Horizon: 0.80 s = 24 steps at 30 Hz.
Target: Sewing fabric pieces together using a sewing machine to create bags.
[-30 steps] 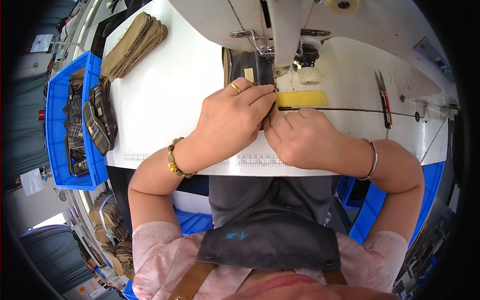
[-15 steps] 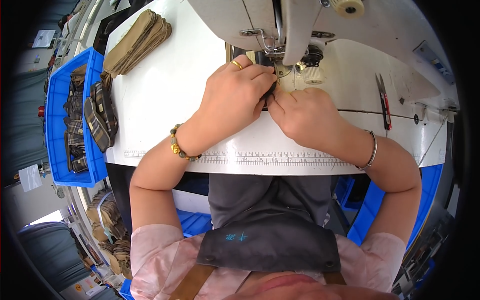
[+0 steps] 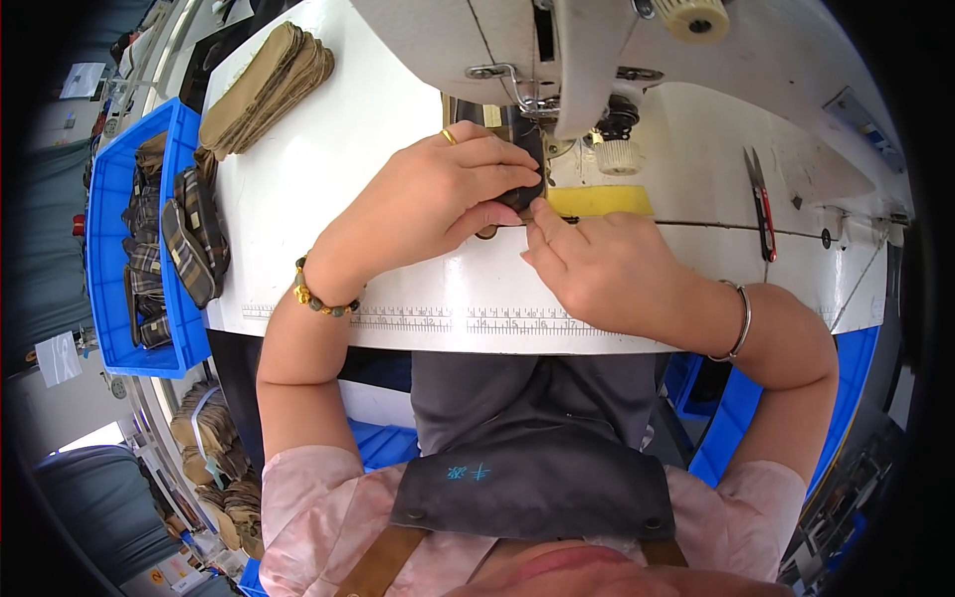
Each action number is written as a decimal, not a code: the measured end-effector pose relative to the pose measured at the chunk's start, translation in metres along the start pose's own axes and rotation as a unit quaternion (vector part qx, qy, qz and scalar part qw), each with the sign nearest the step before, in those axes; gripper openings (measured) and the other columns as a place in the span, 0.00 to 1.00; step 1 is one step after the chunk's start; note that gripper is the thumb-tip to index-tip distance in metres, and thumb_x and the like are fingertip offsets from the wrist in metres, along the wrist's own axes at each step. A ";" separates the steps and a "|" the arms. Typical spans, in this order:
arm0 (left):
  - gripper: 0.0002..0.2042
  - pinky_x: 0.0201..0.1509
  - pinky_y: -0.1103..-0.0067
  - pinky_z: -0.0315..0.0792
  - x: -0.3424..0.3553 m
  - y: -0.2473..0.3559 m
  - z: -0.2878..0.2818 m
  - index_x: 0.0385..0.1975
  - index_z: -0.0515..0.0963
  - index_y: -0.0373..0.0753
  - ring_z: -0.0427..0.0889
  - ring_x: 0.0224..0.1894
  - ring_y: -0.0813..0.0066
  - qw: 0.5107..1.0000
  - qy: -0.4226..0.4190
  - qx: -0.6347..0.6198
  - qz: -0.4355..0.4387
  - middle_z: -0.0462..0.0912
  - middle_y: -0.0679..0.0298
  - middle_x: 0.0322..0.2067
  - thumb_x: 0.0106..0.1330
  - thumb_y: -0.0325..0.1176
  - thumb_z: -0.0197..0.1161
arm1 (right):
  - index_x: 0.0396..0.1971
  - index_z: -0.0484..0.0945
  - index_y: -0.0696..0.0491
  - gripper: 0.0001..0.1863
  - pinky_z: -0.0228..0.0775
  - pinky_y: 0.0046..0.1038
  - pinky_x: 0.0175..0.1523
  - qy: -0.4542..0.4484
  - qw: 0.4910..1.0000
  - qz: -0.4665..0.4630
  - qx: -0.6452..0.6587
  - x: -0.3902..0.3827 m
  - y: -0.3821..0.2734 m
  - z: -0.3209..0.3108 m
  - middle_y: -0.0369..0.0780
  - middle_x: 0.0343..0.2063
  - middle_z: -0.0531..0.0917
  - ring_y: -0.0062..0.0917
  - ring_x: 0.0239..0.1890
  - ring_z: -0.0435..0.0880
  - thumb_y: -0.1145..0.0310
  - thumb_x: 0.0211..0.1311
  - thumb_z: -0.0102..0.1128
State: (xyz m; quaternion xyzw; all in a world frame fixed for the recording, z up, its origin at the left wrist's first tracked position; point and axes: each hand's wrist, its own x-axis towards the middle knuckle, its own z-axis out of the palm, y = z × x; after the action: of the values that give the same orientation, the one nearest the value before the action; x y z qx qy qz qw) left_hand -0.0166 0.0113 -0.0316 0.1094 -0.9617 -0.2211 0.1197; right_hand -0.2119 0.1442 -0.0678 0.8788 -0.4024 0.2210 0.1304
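My left hand (image 3: 453, 189) is closed on a dark plaid fabric piece (image 3: 519, 137) with a pale label, under the sewing machine (image 3: 587, 60), its thumb at the piece's near edge. My right hand (image 3: 602, 269) is curled, with its index fingertip on the same piece's right corner; what its lower fingers grip is unclear. Part of the piece is hidden by my fingers. A yellow strip (image 3: 597, 199) lies to the right of the needle area on the white table (image 3: 378, 149).
A blue crate (image 3: 109, 259) of plaid pieces stands at the left, more plaid pieces (image 3: 189, 239) on its edge. A stack of tan pieces (image 3: 259, 90) lies at back left, red-handled snips (image 3: 761, 204) at right. A printed ruler runs along the near edge.
My left hand first went up and right, then back down-left, its thumb now showing below the piece. My right hand rose, then came slightly back toward me, uncovering the yellow strip again.
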 end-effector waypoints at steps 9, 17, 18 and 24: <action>0.13 0.48 0.70 0.79 0.002 0.000 0.010 0.41 0.85 0.37 0.84 0.41 0.61 0.997 0.047 0.066 0.013 0.88 0.64 0.43 0.56 0.31 0.72 | 0.26 0.83 0.62 0.12 0.74 0.25 0.23 0.025 0.999 -0.022 0.026 -0.001 0.000 0.003 0.56 0.34 0.87 0.23 0.18 0.82 0.69 0.42 0.63; 0.12 0.44 0.73 0.80 0.004 0.003 0.011 0.38 0.87 0.36 0.82 0.38 0.63 0.996 0.061 0.055 0.021 0.89 0.64 0.42 0.54 0.31 0.73 | 0.26 0.83 0.62 0.11 0.74 0.24 0.23 0.023 0.999 -0.024 0.027 -0.001 0.000 0.003 0.55 0.33 0.86 0.23 0.18 0.82 0.70 0.43 0.62; 0.12 0.44 0.73 0.80 0.004 0.004 0.011 0.38 0.87 0.36 0.82 0.38 0.63 0.996 0.062 0.054 0.021 0.89 0.64 0.42 0.54 0.31 0.73 | 0.26 0.83 0.62 0.11 0.74 0.24 0.23 0.022 0.999 -0.025 0.027 0.000 -0.001 0.003 0.55 0.33 0.86 0.23 0.18 0.82 0.70 0.43 0.62; 0.10 0.44 0.70 0.80 0.008 -0.006 0.011 0.38 0.87 0.36 0.85 0.38 0.61 0.995 0.070 0.074 0.020 0.87 0.63 0.40 0.56 0.28 0.72 | 0.30 0.84 0.63 0.13 0.73 0.25 0.21 -0.011 1.000 -0.002 -0.006 0.005 0.004 0.006 0.53 0.32 0.86 0.23 0.18 0.82 0.70 0.44 0.62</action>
State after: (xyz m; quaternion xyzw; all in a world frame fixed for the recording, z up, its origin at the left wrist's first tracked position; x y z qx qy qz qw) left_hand -0.0262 0.0085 -0.0427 0.1135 -0.9665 -0.1390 0.1833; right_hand -0.2107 0.1359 -0.0703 0.8810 -0.4036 0.2086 0.1320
